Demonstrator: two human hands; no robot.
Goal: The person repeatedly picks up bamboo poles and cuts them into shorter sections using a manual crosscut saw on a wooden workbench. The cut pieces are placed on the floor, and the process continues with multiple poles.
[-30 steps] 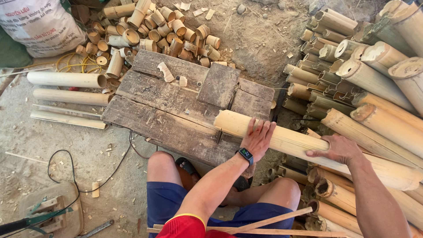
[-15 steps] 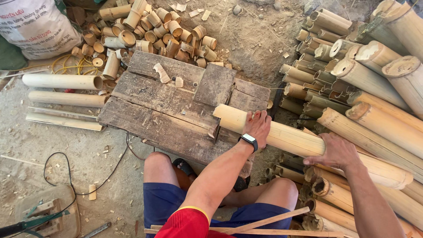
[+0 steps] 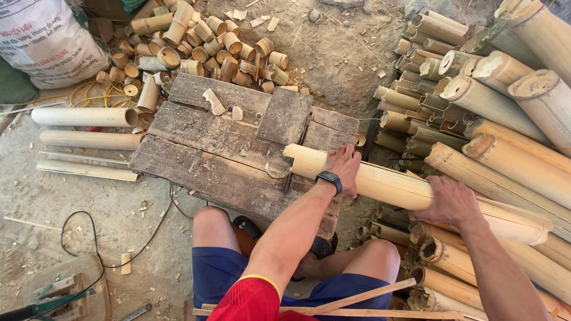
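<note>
1. One long pale bamboo pole (image 3: 404,189) lies slanted across the centre right of the frame; its cut end rests on the right edge of a weathered plank platform (image 3: 220,142), and its far end runs into the stack at lower right.
2. Left hand (image 3: 345,169), at centre, lies over the pole near the cut end; fingers curled together over the pole's top, clamping it; a dark watch (image 3: 329,179) sits on the wrist.
3. Right hand (image 3: 443,202), right of centre, grips the same pole further along; fingers wrapped round it, tips hidden behind the pole.
4. One stack of long bamboo poles (image 3: 488,101) fills the upper right and right edge, cut ends facing the viewer; too many to count exactly.
5. One heap of short cut bamboo rings and cups (image 3: 196,47), several dozen pieces, lies at upper centre left, just beyond the platform.
6. Two round pole lengths (image 3: 83,116) lie side by side at the left edge; two flat split strips (image 3: 89,171) lie below them.
7. One white woven sack (image 3: 44,41) with printed lettering stands in the upper left corner; rounded, full, its lower edge beside a yellow cord coil (image 3: 95,92).
8. One black cable (image 3: 119,255) loops over the ground at lower left, toward a green tool (image 3: 53,291) in the corner.
9. Two thin wooden slats (image 3: 351,303) cross the person's lap at the bottom edge.
</note>
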